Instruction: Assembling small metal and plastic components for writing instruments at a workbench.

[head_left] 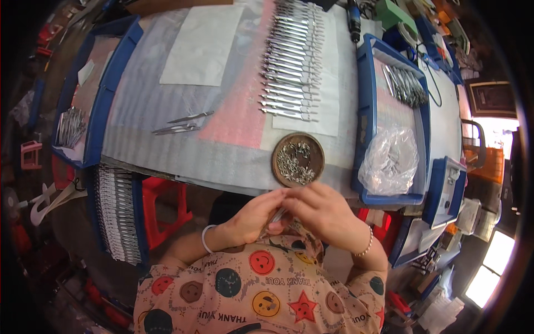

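My left hand (250, 218) and my right hand (321, 210) meet in front of my body, just below the table's near edge. Between their closed fingers shows a slim silver metal piece (277, 215), mostly hidden, so its kind cannot be made out. Right beyond the fingertips stands a round brown bowl (275, 177) of small shiny metal parts. Farther off, a long column of slim silver metal tools (290, 80) lies side by side on white paper (329, 111). A few loose slender metal pieces (183, 123) rest to the left on the padded table cover.
On the right, a blue tray (364, 119) holds metal tools and a clear plastic bag (391, 161). Another blue tray (105, 89) borders the table's left side. Below it stand a rack of metal pieces (118, 214) and a red stool (158, 209).
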Motion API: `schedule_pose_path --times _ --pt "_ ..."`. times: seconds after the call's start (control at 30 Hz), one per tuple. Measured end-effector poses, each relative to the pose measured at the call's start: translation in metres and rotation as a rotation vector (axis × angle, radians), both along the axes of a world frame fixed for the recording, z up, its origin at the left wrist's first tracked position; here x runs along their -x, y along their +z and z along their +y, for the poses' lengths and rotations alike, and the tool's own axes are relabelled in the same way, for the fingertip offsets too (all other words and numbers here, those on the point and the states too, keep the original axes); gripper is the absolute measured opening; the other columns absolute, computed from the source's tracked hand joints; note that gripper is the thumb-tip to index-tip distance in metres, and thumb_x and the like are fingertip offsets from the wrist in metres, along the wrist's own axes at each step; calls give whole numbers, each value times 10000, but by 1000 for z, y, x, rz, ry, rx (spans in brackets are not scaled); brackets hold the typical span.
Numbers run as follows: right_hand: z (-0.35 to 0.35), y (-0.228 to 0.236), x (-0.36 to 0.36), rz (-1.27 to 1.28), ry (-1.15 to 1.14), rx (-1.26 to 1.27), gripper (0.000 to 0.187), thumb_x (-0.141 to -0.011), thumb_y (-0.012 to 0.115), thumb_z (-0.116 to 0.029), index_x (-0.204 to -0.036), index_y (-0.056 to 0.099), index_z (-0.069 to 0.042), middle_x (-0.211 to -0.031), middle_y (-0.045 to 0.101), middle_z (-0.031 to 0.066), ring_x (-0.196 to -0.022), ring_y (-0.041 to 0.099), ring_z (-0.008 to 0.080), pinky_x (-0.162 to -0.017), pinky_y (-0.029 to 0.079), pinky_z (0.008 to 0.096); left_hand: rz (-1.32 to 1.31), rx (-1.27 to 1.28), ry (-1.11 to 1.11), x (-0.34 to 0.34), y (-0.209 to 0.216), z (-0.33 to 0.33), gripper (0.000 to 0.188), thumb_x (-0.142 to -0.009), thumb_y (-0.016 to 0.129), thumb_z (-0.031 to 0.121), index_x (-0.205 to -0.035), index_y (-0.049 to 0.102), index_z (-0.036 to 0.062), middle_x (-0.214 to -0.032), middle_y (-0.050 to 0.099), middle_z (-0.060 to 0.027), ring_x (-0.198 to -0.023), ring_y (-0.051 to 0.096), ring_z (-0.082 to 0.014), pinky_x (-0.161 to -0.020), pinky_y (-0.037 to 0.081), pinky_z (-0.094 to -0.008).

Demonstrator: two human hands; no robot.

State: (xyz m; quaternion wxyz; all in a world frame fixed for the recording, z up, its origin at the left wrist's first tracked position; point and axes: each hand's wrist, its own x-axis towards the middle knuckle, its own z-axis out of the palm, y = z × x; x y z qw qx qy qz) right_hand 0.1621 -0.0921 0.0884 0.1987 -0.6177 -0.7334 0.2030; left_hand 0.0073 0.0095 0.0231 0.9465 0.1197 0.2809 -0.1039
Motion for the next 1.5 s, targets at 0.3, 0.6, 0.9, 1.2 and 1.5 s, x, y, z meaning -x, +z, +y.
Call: schedule_pose_path --times 0.3,0.6,0.9,1.2,1.5 --pt "24 27 13 -295 318 -15 254 -761 575 -186 -955 551 -23 -952 538 88 -847 554 212 -696 464 300 -131 74 -22 11 -11 6 262 -990 343 218 -1165 501 104 -642 530 -20 -494 513 -118 -428 397 -216" --pt "59 46 -48 -26 -230 14 107 -788 604 1 -881 557 -20 -834 541 141 -743 566 343 -647 468 374 -276 -106 319 34 4 60 415 -1000 359 251 -1368 288 73 -1179 547 -171 -1020 585 -215 -872 484 -340" --pt "92 -7 -86 10 -348 99 39 -835 542 -54 -859 512 -49 -840 526 164 -780 539 380 -678 441 428 -243 -328 81 62 -1 49 353 -972 449 137 -1300 398 17 -1061 589 -96 -898 570 -116 -835 471 -257" --pt "110 -49 -106 -131 -422 70 106 -803 579 -40 -896 535 -18 -869 550 172 -780 554 372 -678 446 424 -221 -372 29 64 -13 40 303 -951 442 72 -1240 461 -17 -993 606 -88 -865 566 -112 -814 467 -238" --pt "124 -66 -117 -224 -451 50 147 -780 574 -16 -914 514 -24 -887 523 171 -803 552 380 -698 459 436 -235 -356 19 59 -15 37 297 -948 443 65 -1229 463 -27 -999 605 -93 -853 568 -113 -804 469 -232"
